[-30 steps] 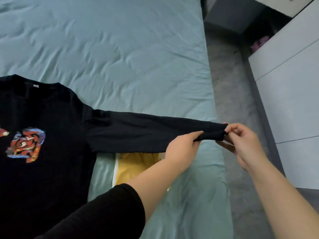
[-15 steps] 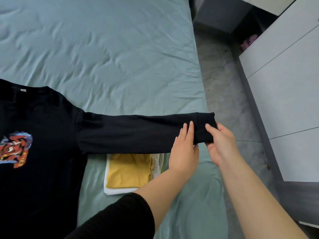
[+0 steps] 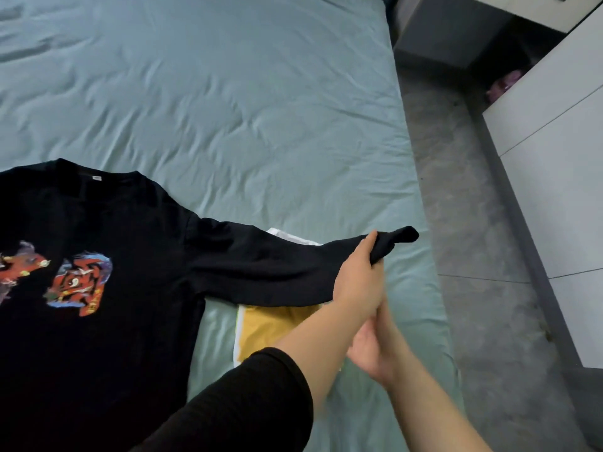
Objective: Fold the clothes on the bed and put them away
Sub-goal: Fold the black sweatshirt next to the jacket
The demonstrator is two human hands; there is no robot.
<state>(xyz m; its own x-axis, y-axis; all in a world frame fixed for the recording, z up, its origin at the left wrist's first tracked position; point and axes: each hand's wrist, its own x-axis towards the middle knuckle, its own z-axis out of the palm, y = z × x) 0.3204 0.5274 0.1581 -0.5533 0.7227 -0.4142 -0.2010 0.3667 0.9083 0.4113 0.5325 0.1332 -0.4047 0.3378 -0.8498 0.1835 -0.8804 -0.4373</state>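
Observation:
A black long-sleeved shirt with a red and orange print lies front-up on the teal bed sheet. Its sleeve stretches out to the right. My left hand grips that sleeve near the cuff, lifting the end a little off the bed. Lower down, my right hand sits beside my left forearm and holds nothing; its fingers are partly hidden. Under the sleeve lies a folded yellow garment on top of a folded white one.
The bed's right edge runs beside a strip of grey floor. White drawer fronts stand at the right. A dark cabinet is at the far top right.
My right hand has let go of the cuff and drawn back towards me. My left hand now grips the sleeve end alone, and the cuff is raised and bunched. The view has shifted left.

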